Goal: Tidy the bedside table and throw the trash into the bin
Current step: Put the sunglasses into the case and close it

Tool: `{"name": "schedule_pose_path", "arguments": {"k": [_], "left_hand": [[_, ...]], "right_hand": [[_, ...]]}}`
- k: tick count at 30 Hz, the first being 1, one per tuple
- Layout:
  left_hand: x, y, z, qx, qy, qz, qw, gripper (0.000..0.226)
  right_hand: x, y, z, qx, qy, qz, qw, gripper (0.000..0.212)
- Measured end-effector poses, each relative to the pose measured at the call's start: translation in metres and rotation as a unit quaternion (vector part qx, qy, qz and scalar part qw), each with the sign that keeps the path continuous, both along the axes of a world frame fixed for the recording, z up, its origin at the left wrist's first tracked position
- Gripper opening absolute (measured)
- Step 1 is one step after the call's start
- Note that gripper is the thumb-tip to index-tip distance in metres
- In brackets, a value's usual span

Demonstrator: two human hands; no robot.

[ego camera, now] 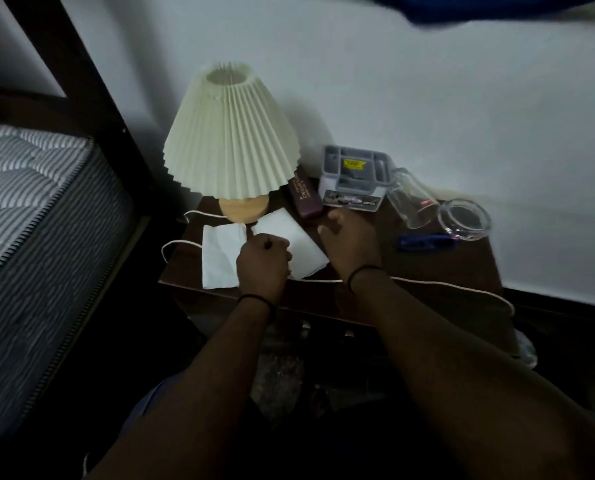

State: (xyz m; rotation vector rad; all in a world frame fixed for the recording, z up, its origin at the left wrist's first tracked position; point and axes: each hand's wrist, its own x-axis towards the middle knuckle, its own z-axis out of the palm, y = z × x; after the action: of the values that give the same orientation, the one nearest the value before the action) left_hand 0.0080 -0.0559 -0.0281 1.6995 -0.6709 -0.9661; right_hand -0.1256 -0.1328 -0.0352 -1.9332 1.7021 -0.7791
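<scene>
Two white paper napkins lie flat at the front left of the dark bedside table (427, 265): the left napkin (218, 258) and the right napkin (291, 233). My left hand (263, 261) is curled into a fist where the two meet and seems to pinch the right napkin's edge. My right hand (349, 237) hovers just right of that napkin, its fingers loosely curled with nothing seen in it. No bin is in view.
A pleated lamp (230, 140) stands at the back left, with its white cord (427, 284) along the front edge. A maroon case (304, 195), a grey organiser (355, 174), a tipped glass (412, 199), a glass bowl (464, 220) and blue glasses (424, 242) sit to the right. A mattress (29, 220) lies to the left.
</scene>
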Motion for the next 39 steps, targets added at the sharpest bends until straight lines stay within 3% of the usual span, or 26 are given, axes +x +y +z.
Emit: {"name": "schedule_pose_path", "arguments": {"k": [10, 20, 27, 32, 35, 39], "left_hand": [[0.005, -0.008, -0.008, -0.007, 0.034, 0.052, 0.998, 0.021], [0.000, -0.007, -0.003, 0.004, 0.068, 0.038, 0.997, 0.017], [-0.020, 0.006, 0.012, -0.007, 0.216, -0.050, 0.975, 0.029], [-0.035, 0.034, 0.031, -0.029, 0.326, -0.125, 0.937, 0.039], [-0.033, 0.053, 0.040, -0.035, 0.329, -0.135, 0.934, 0.030], [-0.022, 0.073, 0.047, -0.040, 0.291, -0.119, 0.948, 0.025]], "right_hand": [[0.048, -0.052, -0.023, -0.017, 0.065, -0.012, 0.998, 0.059], [0.019, -0.008, 0.006, -0.004, -0.049, -0.057, 0.997, 0.034], [-0.025, 0.076, 0.038, 0.017, -0.165, -0.089, 0.982, 0.029], [-0.046, 0.123, 0.043, 0.077, -0.266, -0.084, 0.957, 0.021], [-0.051, 0.138, 0.049, 0.085, -0.268, -0.055, 0.958, 0.012], [-0.051, 0.145, 0.060, 0.046, -0.216, -0.018, 0.975, 0.021]]}}
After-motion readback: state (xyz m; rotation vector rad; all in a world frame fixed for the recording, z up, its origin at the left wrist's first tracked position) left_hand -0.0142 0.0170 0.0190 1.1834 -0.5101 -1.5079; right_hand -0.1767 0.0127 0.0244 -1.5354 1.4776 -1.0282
